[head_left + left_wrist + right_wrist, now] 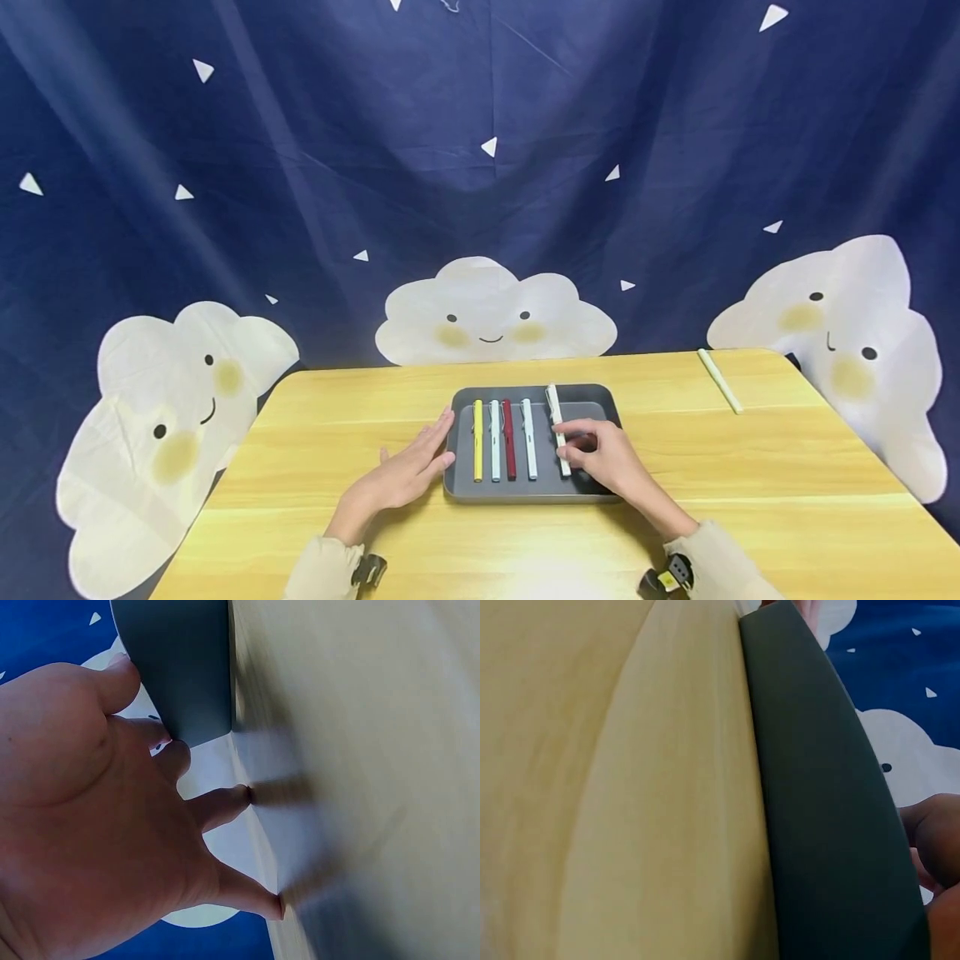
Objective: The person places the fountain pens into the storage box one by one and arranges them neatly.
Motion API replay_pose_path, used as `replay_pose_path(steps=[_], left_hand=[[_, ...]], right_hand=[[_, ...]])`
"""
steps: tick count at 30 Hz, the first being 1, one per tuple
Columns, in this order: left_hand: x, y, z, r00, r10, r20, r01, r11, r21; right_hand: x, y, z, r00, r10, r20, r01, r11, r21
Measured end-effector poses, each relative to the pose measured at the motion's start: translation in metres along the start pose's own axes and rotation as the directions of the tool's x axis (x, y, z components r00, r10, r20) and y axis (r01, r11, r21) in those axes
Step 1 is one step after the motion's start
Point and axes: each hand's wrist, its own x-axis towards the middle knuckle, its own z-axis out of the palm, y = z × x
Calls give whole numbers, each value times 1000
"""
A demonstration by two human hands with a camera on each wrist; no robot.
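Observation:
A dark grey tray point(525, 498) lies on the table, holding a row of pens. From the left come a yellow pen point(477, 446), a pale pen point(495, 446), a dark red pen point(510, 446) and another pale pen point(530, 446). Thumb and fingers of my right hand point(611, 458) pinch a white pen point(555, 408) in the right part of the tray, slightly tilted, its top overlapping the far rim. My left hand point(405, 473) is against the tray's left side with fingers extended; the left wrist view shows its thumb at the tray wall point(187, 667).
A light green pen point(720, 382) lies on the wooden table point(787, 450) at the far right, outside the tray. Behind the table hangs a dark blue curtain point(450, 167) with clouds and white triangles.

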Motion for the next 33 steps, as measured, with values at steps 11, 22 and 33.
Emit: replay_pose_path(steps=[11, 22, 33], left_hand=[[-1, 0, -3, 1000, -5, -1, 5, 1000, -14], [1, -5, 0, 1000, -3, 7, 4, 1000, -16], [1, -2, 1, 1000, 3, -3, -3, 1000, 3]], right_hand=[[7, 0, 8, 1000, -1, 22, 3, 996, -93], [9, -3, 12, 1000, 11, 22, -6, 980, -199], [6, -5, 12, 999, -38, 37, 45, 971, -236]])
